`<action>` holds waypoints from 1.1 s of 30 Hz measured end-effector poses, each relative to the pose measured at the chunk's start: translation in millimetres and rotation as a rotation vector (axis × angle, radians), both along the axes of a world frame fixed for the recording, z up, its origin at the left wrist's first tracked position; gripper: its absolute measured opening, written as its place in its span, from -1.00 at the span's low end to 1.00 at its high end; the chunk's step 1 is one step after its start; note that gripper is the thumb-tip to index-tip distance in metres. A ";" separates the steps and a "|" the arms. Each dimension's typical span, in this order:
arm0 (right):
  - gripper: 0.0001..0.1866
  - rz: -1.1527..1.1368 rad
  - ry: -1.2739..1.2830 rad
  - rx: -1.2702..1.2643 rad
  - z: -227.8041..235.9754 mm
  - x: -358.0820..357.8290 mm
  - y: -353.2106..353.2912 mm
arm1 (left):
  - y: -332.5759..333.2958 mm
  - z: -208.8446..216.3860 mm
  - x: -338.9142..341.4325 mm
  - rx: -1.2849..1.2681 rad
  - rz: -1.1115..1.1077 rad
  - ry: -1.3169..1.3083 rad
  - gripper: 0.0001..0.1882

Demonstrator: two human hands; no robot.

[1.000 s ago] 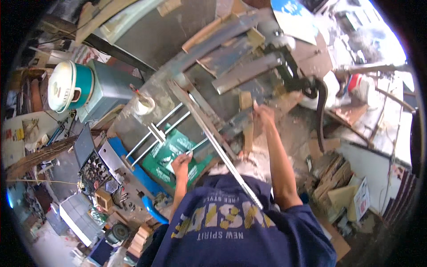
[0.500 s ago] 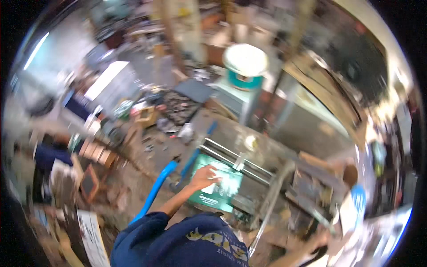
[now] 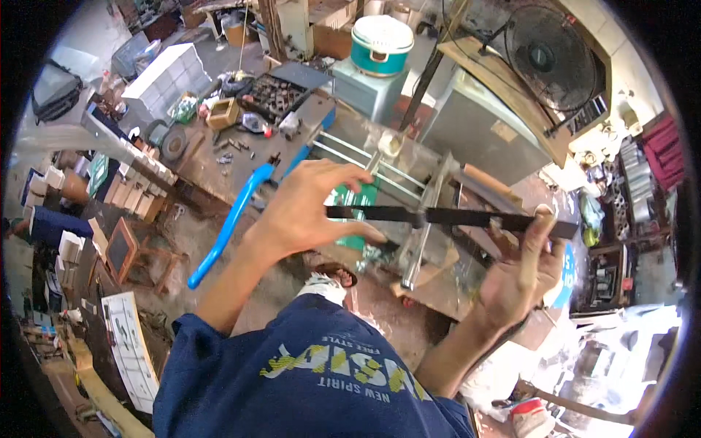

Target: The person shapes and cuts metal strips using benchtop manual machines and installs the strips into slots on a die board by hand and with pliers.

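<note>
My right hand (image 3: 515, 281) grips a long, dark flat bar (image 3: 467, 216) near its right end, thumb on one side and fingers on the other. The bar lies level across the view, above the bench. My left hand (image 3: 292, 212) is at the bar's other end, thumb and fingers spread apart above and below it. I cannot tell whether that end touches the palm. Under the bar is a metal frame with two bright parallel rods (image 3: 401, 175) and a crossing steel bar (image 3: 418, 255). A green sheet (image 3: 353, 241) is partly hidden by my left hand.
A bent blue tube (image 3: 232, 223) sticks out beside my left forearm. Small metal parts (image 3: 234, 155) and a wooden box (image 3: 222, 113) lie on the far bench. Behind stand a teal-and-white lidded tub (image 3: 381, 47) and a large fan (image 3: 544, 58). A wooden-framed stool (image 3: 128, 244) stands left.
My left hand has lifted off the green sheet and come up to the dark bar. My right hand has risen from the lower right with the bar. The view is sharper now.
</note>
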State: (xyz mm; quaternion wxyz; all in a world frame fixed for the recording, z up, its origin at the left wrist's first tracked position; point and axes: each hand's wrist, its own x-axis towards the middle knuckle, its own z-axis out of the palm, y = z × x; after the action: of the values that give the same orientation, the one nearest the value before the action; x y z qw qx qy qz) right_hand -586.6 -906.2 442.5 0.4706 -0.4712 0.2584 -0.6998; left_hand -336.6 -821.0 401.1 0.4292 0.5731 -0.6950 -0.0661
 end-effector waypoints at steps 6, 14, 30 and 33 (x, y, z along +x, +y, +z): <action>-0.82 0.211 -0.014 0.107 -16.0 20.0 62.0 | 107.7 1.6 -0.7 0.100 0.288 -0.102 -0.54; -0.55 0.331 0.433 0.027 -58.5 85.8 92.4 | 259.6 -15.7 -5.1 -0.054 0.881 -0.128 -0.56; -0.89 1.024 0.933 -1.318 -130.7 419.8 357.0 | 547.5 -127.0 149.5 0.047 1.474 -0.174 -0.64; -0.86 1.176 0.890 -1.351 -135.3 489.6 418.7 | 594.8 -129.6 178.5 0.078 1.609 -0.058 -0.65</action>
State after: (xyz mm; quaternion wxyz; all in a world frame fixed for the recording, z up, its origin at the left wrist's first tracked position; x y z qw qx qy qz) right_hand -97.0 -487.5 307.2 0.2360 -0.9119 -0.3151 -0.1157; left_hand -158.1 -226.2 271.5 0.3066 0.9141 -0.0772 0.2541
